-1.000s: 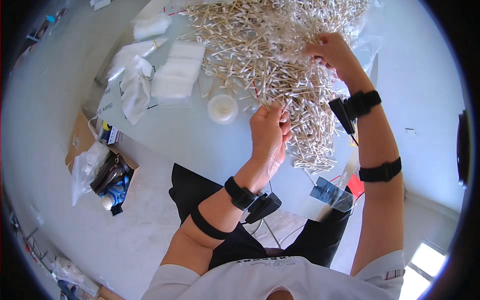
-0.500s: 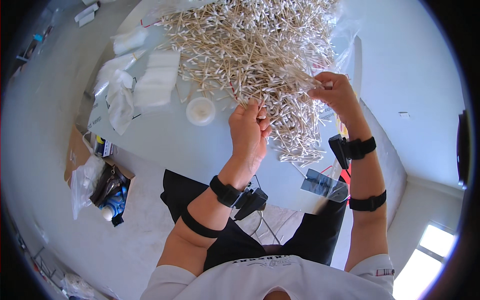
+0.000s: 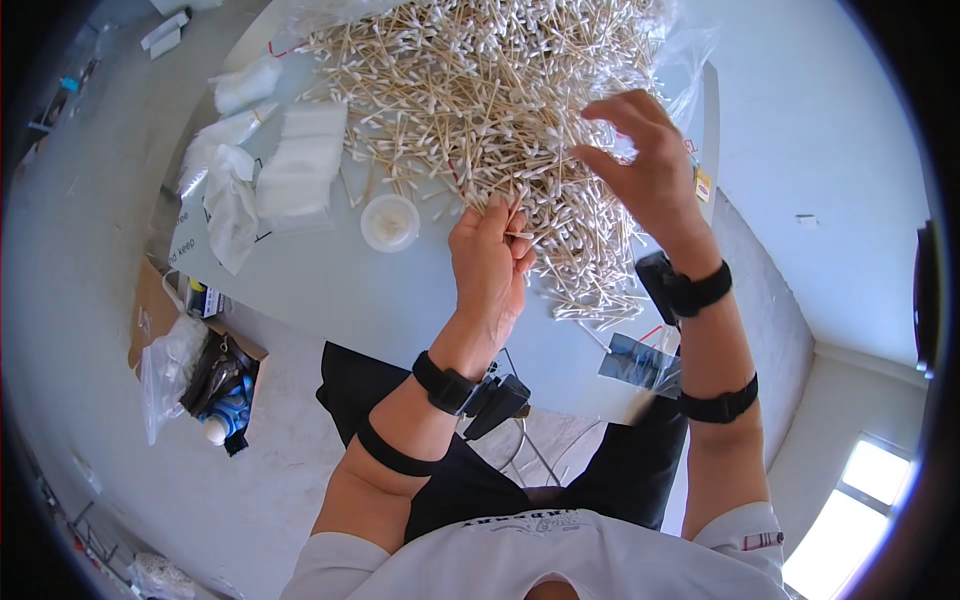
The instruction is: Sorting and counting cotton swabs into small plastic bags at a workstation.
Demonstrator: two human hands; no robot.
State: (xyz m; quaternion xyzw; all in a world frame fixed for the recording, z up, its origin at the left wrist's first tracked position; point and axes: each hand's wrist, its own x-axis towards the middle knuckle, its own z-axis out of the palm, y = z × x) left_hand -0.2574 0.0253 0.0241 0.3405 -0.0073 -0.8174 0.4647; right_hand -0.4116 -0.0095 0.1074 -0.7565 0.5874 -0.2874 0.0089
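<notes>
A large heap of cotton swabs (image 3: pixel 500 110) with wooden sticks and white tips spreads over the far part of the table. At the heap's near edge my left hand (image 3: pixel 490 255) is closed on a few cotton swabs (image 3: pixel 516 212), whose ends show between thumb and fingers. Over the heap's right side my right hand (image 3: pixel 645 160) is raised, its thumb and fingers apart in a curve with nothing seen between them. A small round white tub (image 3: pixel 390 222) stands left of my left hand.
Left of the heap lie a stack of clear plastic bags (image 3: pixel 302 165) and crumpled white packets (image 3: pixel 232 200). A dark flat film piece (image 3: pixel 635 362) lies near the table's front edge. On the floor at left, an open cardboard box (image 3: pixel 150 305) holds a blue bottle (image 3: pixel 228 412).
My right hand has opened from a pinch over the swabs and shifted up and left. My left hand keeps its grip in nearly the same place.
</notes>
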